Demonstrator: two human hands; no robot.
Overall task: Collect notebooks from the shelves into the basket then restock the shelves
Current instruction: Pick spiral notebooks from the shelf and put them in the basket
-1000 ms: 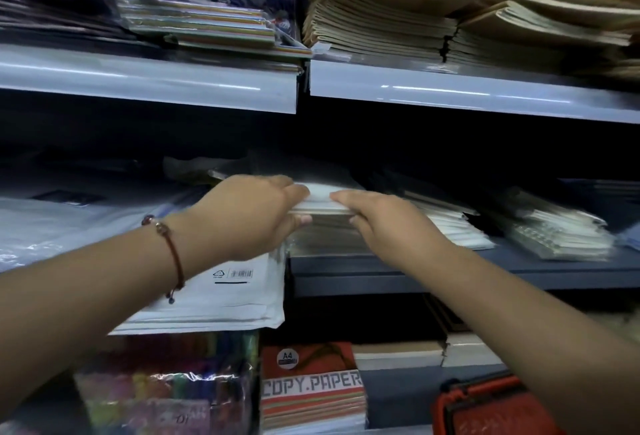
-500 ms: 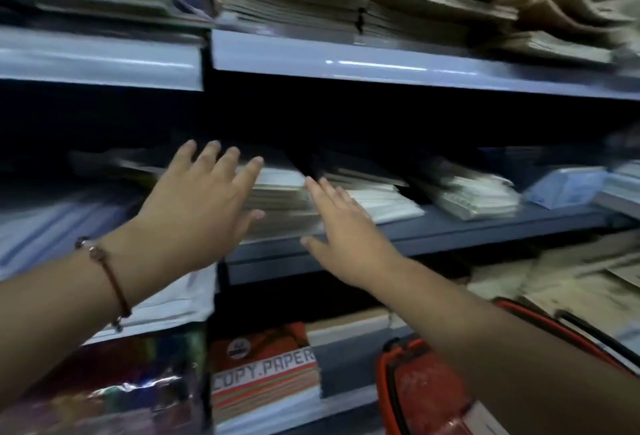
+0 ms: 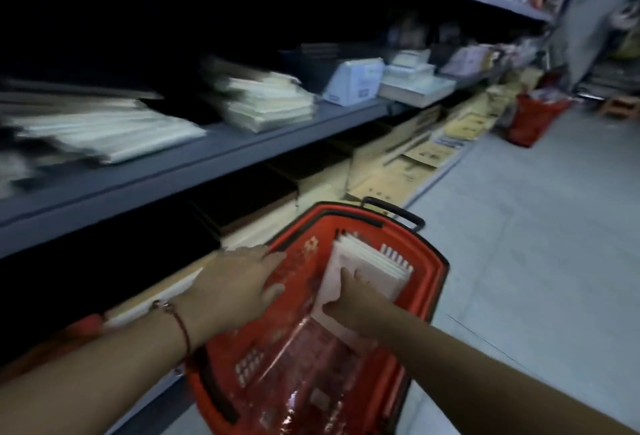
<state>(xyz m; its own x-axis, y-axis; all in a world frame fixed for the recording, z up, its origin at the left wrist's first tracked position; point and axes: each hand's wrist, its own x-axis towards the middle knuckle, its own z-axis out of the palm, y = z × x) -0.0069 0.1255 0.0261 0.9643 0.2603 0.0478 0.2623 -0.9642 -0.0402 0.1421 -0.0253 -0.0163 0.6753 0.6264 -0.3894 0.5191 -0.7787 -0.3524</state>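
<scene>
Right hand (image 3: 349,299) now grips notebooks (image 3: 367,268) inside the basket (image 3: 440,282), left hand (image 3: 235,285) spread at nine o'clock; we've left the shelf (image 3: 207,160), restocking continues.

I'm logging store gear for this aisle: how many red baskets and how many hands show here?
Red baskets: 2, the near basket and the far basket
Hands: 2, the left hand and the right hand
Total: 4
</scene>
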